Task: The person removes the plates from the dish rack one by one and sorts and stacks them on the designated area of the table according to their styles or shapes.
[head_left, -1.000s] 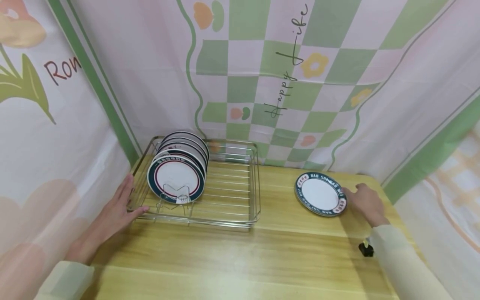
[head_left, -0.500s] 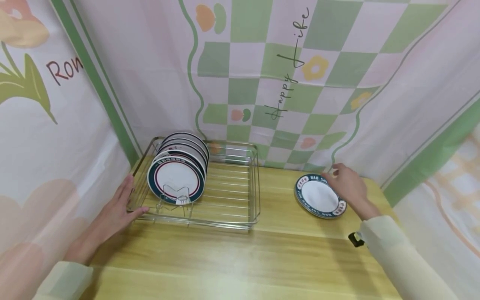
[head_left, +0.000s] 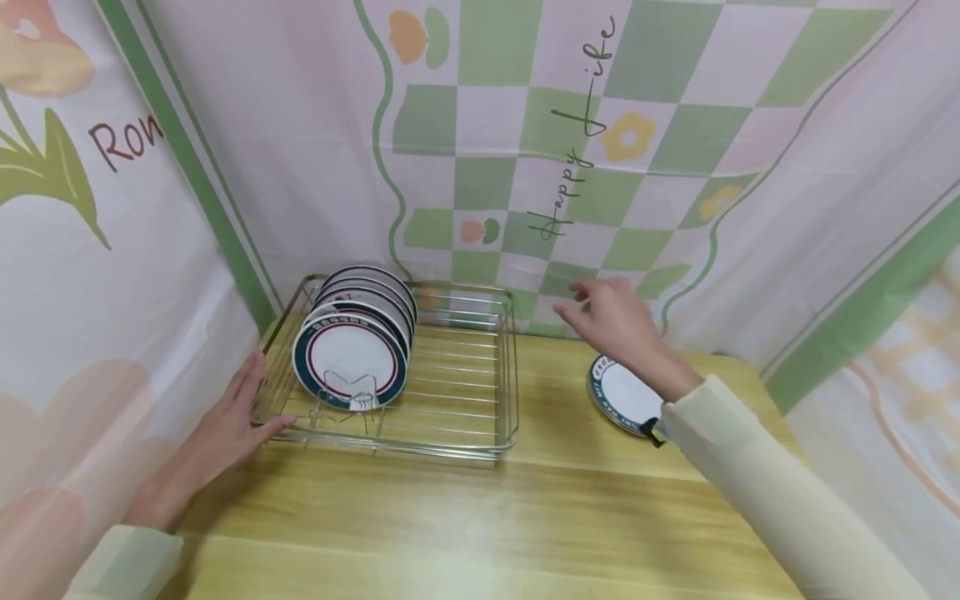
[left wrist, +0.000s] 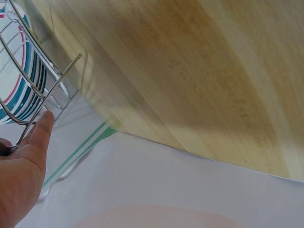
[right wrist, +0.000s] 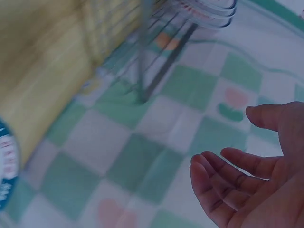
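My left hand (head_left: 225, 417) rests on the left front corner of a wire dish rack (head_left: 450, 452), its fingers extended along the left side and the thumb at the front rail. In the left wrist view, a finger of the left hand (left wrist: 31, 156) lies against the rack's wire. Several white plates with dark green rims (head_left: 351, 354) lean upright in a row in the rack's left part. My right hand (head_left: 611, 321), holding nothing, is raised between the rack and another plate (head_left: 622, 392); in the right wrist view, its fingers (right wrist: 237, 190) are loosely bent. The right forearm hides part of that plate.
The rack and the lone plate stand on a wooden table (head_left: 465, 533) with its back edge along a checked curtain (head_left: 487, 183). Another printed curtain (head_left: 150, 300) hangs close at the left. A small black object (head_left: 654, 432) sits at the right cuff.
From beside the lone plate's right edge, my right hand has passed over it, leftward and up, empty. The left hand and the rack hold their place.
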`<move>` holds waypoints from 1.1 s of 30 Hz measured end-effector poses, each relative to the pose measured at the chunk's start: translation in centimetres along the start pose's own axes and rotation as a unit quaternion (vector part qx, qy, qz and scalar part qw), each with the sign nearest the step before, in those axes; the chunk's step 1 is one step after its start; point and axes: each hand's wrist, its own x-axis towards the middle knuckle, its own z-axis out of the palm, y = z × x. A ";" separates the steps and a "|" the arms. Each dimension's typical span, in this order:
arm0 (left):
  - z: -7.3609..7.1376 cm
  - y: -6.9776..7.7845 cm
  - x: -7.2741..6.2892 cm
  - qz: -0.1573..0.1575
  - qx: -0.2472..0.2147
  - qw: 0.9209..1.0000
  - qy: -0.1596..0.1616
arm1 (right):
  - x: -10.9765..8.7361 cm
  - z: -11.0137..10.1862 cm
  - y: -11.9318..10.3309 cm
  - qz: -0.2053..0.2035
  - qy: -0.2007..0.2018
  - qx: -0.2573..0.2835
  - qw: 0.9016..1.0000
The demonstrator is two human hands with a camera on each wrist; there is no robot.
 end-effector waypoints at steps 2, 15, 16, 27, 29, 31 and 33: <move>0.0 -0.1 0.0 -0.001 0.000 1.000 -0.001 | 0.8 -0.1 -1.8 -0.017 0.006 -0.003 1.000; -0.1 -0.1 0.1 -0.001 0.010 1.000 0.001 | 3.9 1.9 -10.3 -0.130 -0.060 0.011 0.990; -0.1 -0.1 0.1 -0.001 0.009 1.000 -0.001 | 4.0 2.3 -10.8 -0.139 -0.071 0.011 0.988; 0.0 -0.1 0.2 -0.004 0.017 1.000 -0.005 | 5.6 7.6 -15.6 -0.204 -0.139 0.019 0.969; 0.0 -0.1 0.2 -0.001 0.020 1.000 -0.003 | 5.9 8.2 -16.3 -0.208 -0.135 0.017 0.969; -0.1 -0.1 0.2 -0.003 0.017 1.000 -0.006 | 6.3 8.8 -16.8 -0.215 -0.135 0.020 0.967; -0.1 -0.1 0.2 -0.002 0.016 1.000 -0.006 | 6.6 9.3 -17.2 -0.221 -0.133 0.025 0.966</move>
